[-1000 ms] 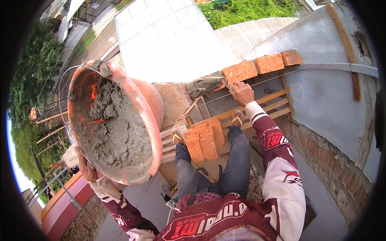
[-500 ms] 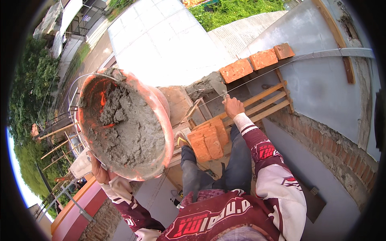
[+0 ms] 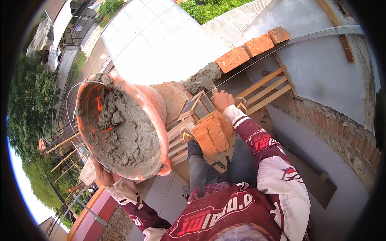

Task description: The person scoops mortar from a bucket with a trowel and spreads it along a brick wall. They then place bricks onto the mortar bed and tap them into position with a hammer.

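An orange bucket (image 3: 155,100) of wet grey mortar (image 3: 126,128) is tilted toward me at the left. My left hand (image 3: 102,172) is closed at its lower rim, beside a pale block (image 3: 88,172); part of the grip is hidden. My right hand (image 3: 222,99) is closed round a trowel (image 3: 208,84), its handle mostly covered by the fingers. The blade touches the mortar bed (image 3: 207,73) on the wall top. Just right of that bed, orange bricks (image 3: 232,59) lie in a row along a taut string (image 3: 251,60).
Stacked bricks (image 3: 211,134) sit between my legs on the wooden platform. Wooden slats (image 3: 267,90) run along the right, with a gap beneath them. A sheet roof (image 3: 157,40) lies beyond the wall. Sandalled feet (image 3: 187,134) stand near the platform's boards.
My right hand has drawn the trowel left and slightly up along the mortar bed, away from the brick row. The left hand stays at the bucket, and the view has shifted a little.
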### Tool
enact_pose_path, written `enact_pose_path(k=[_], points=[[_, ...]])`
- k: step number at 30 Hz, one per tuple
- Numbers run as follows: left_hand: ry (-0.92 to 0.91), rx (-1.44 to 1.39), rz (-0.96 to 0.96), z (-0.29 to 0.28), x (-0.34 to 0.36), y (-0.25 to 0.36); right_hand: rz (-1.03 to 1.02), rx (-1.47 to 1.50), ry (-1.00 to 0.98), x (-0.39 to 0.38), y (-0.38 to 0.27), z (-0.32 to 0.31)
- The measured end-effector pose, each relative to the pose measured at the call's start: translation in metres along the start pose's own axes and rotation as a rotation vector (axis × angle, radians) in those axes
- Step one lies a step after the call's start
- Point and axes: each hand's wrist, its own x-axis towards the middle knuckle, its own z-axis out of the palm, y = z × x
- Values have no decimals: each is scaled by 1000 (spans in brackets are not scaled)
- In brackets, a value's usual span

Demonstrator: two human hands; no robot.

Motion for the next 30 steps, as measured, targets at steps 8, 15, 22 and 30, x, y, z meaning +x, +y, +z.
enact_pose_path(k=[8,15,22,30], points=[[-185,-271,37,24,8,8,151,90,55,-3,32,-21],[-353,-275,54,12,14,13,-127,-322,375,30,8,3],[-35,234,182,-6,0,9,-320,-752,417,82,16,9],[217,487,136,-17,0,10,94,-589,341,95,75,-22]])
